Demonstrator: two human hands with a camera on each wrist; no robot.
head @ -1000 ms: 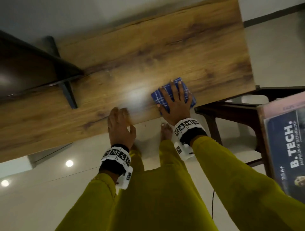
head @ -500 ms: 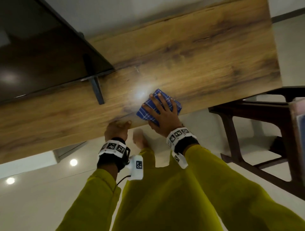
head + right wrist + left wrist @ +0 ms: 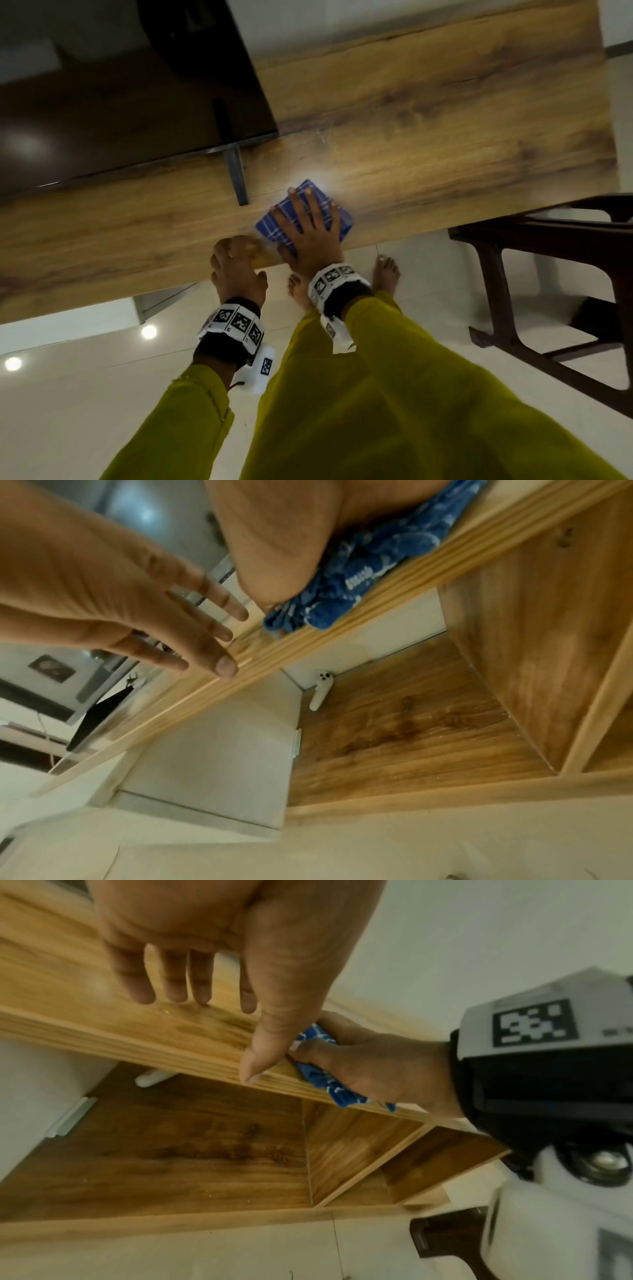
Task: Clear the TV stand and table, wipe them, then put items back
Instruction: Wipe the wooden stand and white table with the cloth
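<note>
- Right hand [image 3: 313,236]: fingers [image 3: 301,202] spread flat, pressing the blue checked cloth [image 3: 329,212] onto the TV stand [image 3: 445,113] top at its front edge, near the TV [image 3: 120,102] foot [image 3: 236,174].
- Left hand [image 3: 236,270]: fingers lie straight and relaxed on the front edge just beside the cloth, holding nothing, apparently as a brace.
- Step in hand, as I judge it: wiping the cleared top.
- The next stroke calls for steady downward pressure and steering the cloth around the foot.
- A white remote [image 3: 318,691] lies on the shelf below.
</note>
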